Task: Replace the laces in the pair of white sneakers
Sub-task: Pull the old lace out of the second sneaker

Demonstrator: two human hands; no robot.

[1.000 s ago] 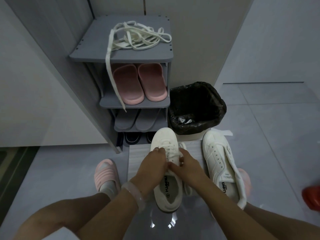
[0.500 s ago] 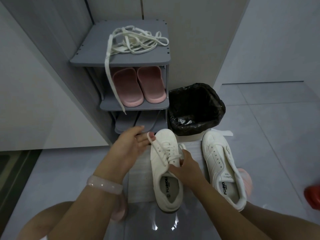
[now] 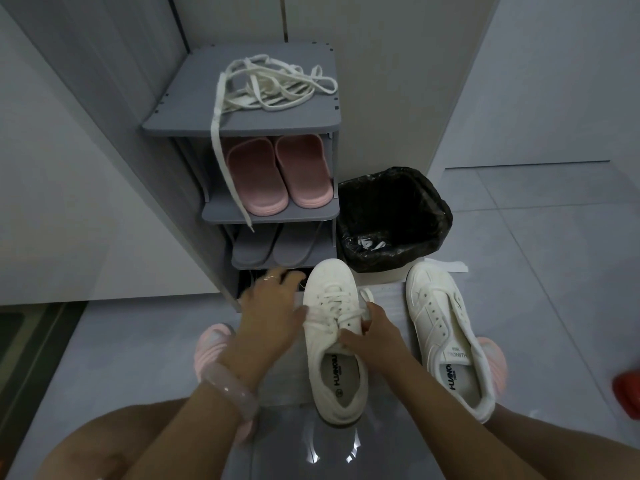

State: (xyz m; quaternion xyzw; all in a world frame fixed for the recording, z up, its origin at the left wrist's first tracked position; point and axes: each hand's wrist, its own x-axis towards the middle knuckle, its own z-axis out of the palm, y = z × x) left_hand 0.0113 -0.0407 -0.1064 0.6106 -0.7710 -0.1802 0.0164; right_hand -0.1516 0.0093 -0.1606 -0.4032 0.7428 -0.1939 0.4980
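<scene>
One sneaker [image 3: 334, 341] at the mat's [image 3: 388, 299] middle is laced, so we'd keep the right hand [image 3: 372, 336] pinching its lace and tongue, the spread left hand [image 3: 270, 311] bracing its side, pulling slack evenly; the other sneaker [image 3: 446, 327] sits unlaced at the mat's right edge.

Left hand [image 3: 268, 310] motion-blurred at its fingers; red object [image 3: 628, 393] (far right) cut by edge

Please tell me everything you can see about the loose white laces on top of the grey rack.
The loose white laces are flat, fabric-looking strips, tangled in a heap on the top board of the grey shoe rack. One end hangs over the front edge, past the pink slippers, to just below the second shelf. No hand touches them.
</scene>
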